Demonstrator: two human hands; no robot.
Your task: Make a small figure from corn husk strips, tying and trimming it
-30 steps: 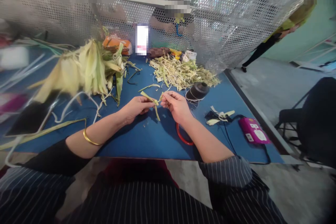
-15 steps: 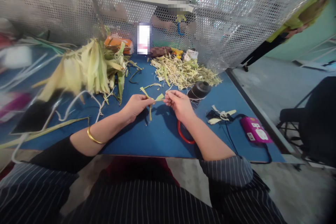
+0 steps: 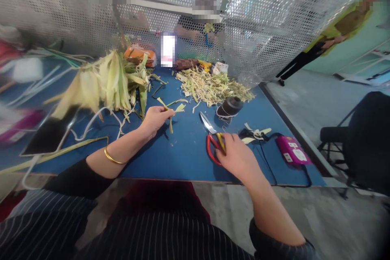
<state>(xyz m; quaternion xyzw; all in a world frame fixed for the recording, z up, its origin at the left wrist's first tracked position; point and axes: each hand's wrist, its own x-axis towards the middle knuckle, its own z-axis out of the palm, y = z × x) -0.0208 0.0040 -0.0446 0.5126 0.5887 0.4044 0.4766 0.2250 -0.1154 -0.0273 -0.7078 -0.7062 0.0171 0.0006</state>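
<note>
Between the thumb and fingers of my left hand [image 3: 155,120], pale green corn husk strips [image 3: 180,108] are pinched, their ends sticking out several ways. My right hand [image 3: 237,154] is closed at the red handles of a pair of scissors [image 3: 207,123] lying on the blue table. Their silver blades point away from me and to the left; my fingers hide part of the handles. Just beyond the scissors lies a black thread spool [image 3: 230,107] with loose thread around it.
A large bundle of husks [image 3: 111,81] lies at the back left, and a heap of husk scraps [image 3: 210,85] at the back. A black tablet-like panel [image 3: 45,136] is left, a magenta box [image 3: 293,150] right. Behind the perforated screen [image 3: 252,20] sits a person; another stands at right.
My right hand has left the husk strips and moved down and right onto the scissors. My left hand still pinches the strips. The view has shifted slightly.
</note>
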